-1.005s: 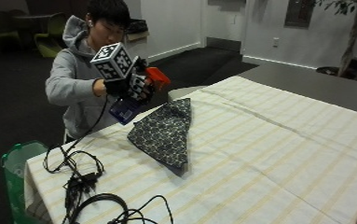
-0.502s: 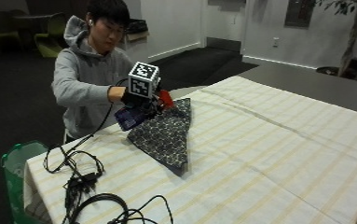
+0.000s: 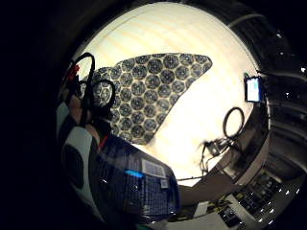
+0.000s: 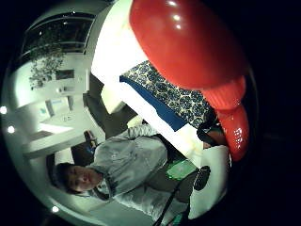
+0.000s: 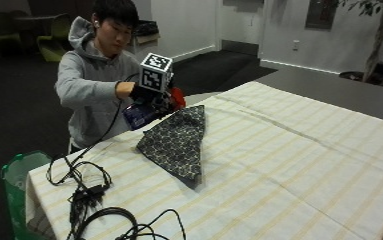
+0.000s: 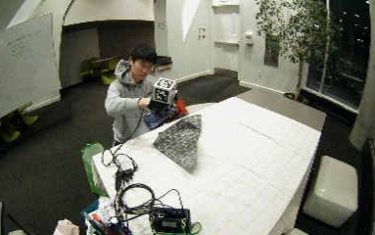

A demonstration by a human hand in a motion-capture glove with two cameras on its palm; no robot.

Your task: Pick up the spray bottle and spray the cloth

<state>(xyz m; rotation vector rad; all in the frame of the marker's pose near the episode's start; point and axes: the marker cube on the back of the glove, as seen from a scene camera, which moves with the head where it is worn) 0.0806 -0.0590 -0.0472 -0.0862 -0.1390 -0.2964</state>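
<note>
- At upper left of the outside view, the gloved right hand (image 5: 150, 94) is curled around the spray bottle (image 5: 152, 106), holding it off the counter (image 5: 297, 165) at its near edge
- Its red head (image 4: 197, 52) points toward the patterned cloth (image 5: 176, 141)
- That cloth lies flat on the striped counter, just beside the bottle
- Black cables (image 5: 88, 187) lie at lower left

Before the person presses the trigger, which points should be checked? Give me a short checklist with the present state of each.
1. Spray bottle held in the gloved right hand: ok.
2. Bottle lifted off the table: ok.
3. Cloth lying on the table, near the bottle: ok.
4. Red spray head turned toward the cloth: cannot tell.
5. Finger on the trigger: cannot tell.
6. Cables apart from the cloth: ok.
</note>
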